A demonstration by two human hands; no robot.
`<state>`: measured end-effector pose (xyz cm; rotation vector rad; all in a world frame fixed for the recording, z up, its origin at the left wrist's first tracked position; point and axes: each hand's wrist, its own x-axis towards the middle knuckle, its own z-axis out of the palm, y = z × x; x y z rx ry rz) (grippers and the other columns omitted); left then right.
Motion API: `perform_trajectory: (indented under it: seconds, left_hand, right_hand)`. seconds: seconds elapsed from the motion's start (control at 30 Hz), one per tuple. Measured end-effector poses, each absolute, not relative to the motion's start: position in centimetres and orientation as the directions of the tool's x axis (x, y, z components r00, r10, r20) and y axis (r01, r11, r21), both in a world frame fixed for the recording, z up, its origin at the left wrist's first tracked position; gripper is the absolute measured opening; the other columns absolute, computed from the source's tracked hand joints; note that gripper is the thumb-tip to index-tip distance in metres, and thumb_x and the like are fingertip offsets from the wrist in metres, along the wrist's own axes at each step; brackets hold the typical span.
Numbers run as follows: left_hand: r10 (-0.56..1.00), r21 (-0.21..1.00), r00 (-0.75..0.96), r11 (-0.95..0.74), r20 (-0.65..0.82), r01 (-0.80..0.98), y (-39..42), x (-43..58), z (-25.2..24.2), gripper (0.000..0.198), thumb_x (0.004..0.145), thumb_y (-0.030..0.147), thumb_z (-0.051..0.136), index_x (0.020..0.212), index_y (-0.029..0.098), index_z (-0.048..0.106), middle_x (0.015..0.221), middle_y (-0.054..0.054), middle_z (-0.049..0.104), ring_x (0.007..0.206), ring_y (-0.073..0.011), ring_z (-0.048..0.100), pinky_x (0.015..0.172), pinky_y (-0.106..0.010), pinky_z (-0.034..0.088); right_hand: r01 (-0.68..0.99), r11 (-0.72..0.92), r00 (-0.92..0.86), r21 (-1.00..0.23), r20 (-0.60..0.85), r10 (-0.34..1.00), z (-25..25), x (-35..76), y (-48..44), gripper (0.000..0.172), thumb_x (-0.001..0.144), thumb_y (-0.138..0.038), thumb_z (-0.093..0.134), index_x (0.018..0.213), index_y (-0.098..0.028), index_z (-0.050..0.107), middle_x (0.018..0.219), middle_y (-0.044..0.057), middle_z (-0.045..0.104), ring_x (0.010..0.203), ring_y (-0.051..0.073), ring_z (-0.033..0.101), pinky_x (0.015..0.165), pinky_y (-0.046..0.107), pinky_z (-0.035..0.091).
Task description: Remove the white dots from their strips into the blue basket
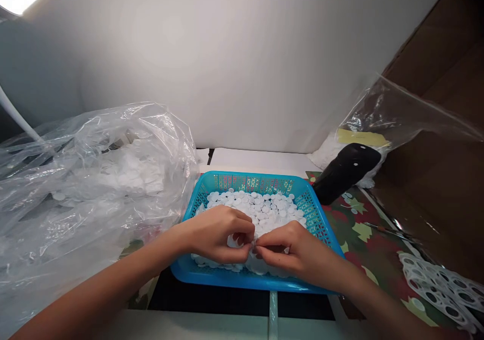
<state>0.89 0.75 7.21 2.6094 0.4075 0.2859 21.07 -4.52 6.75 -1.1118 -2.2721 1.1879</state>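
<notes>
A blue plastic basket [321,214] stands in front of me, filled with several small white round discs [260,206]. My left hand [217,234] and my right hand [291,251] meet over the basket's near side. Both are closed in a pinch, fingertips touching, with a small white piece [254,243] held between them. The piece is too small to make out clearly.
A large crumpled clear plastic bag [86,188] with white material lies at the left. At the back right a black object [346,171] leans against another clear bag [378,128]. White punched-out strips [438,287] lie at the right on a patterned mat [363,234]. A white wall stands behind.
</notes>
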Motion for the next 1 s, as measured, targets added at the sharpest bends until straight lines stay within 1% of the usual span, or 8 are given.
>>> perform_trajectory:
  seconds: [0.17,0.23,0.47,0.63,0.87,1.0]
  left_hand:
    - [0.339,0.504,0.930,-0.833,0.140,0.227,0.69,0.90,7.27,0.006,0.075,0.017,0.052,0.071,0.017,0.056,0.067,0.000,0.060,0.058,-0.0100,0.053,0.056,-0.021,0.040]
    - [0.337,0.504,0.931,-0.834,0.143,0.224,0.64,0.95,7.32,0.006,0.075,0.016,0.051,0.072,0.017,0.057,0.067,0.000,0.060,0.058,-0.0103,0.053,0.056,-0.021,0.041]
    - [0.344,0.510,0.929,-0.829,0.139,0.230,0.56,0.99,7.23,0.007,0.072,0.014,0.051,0.070,0.017,0.056,0.066,0.000,0.059,0.058,-0.0101,0.052,0.056,-0.022,0.041]
    - [0.336,0.515,0.928,-0.831,0.162,0.211,0.75,0.92,7.25,0.012,0.071,0.012,0.049,0.070,0.017,0.060,0.064,0.000,0.059,0.058,-0.0109,0.053,0.055,-0.022,0.041]
    - [0.358,0.539,0.924,-0.809,0.137,0.234,0.75,0.90,7.24,0.009,0.076,0.021,0.054,0.072,0.016,0.060,0.066,-0.001,0.061,0.060,-0.0113,0.055,0.058,-0.022,0.042]
    - [0.340,0.570,0.930,-0.796,0.143,0.203,0.77,0.83,7.23,0.009,0.076,0.018,0.053,0.071,0.017,0.060,0.066,0.000,0.061,0.059,-0.0106,0.054,0.057,-0.021,0.042]
  right_hand:
    - [0.521,0.334,-0.597,-0.786,-0.056,0.800,6.96,20.97,-4.72,0.026,0.086,-0.019,0.043,0.061,-0.016,0.048,0.056,-0.005,0.034,0.054,0.008,0.030,0.049,0.021,0.023]
    - [0.521,0.327,-0.593,-0.789,-0.059,0.803,6.97,20.94,-4.70,0.027,0.087,-0.021,0.042,0.062,-0.016,0.050,0.056,-0.005,0.036,0.054,0.008,0.031,0.049,0.022,0.024]
    - [0.480,0.323,-0.603,-0.816,-0.040,0.796,6.70,21.00,-4.48,0.025,0.082,-0.015,0.045,0.057,-0.016,0.042,0.056,-0.005,0.031,0.054,0.007,0.029,0.048,0.022,0.022]
    - [0.479,0.308,-0.604,-0.822,-0.054,0.795,6.70,21.03,-4.44,0.025,0.082,-0.015,0.044,0.058,-0.017,0.041,0.057,-0.005,0.031,0.054,0.007,0.029,0.048,0.021,0.022]
    - [0.474,0.319,-0.610,-0.821,-0.045,0.791,6.96,20.94,-4.49,0.027,0.083,-0.018,0.043,0.057,-0.017,0.039,0.056,-0.005,0.030,0.054,0.008,0.028,0.048,0.021,0.022]
    - [0.472,0.345,-0.620,-0.812,-0.027,0.784,6.75,20.88,-4.50,0.026,0.081,-0.015,0.045,0.056,-0.017,0.037,0.057,-0.005,0.029,0.054,0.008,0.027,0.048,0.021,0.021]
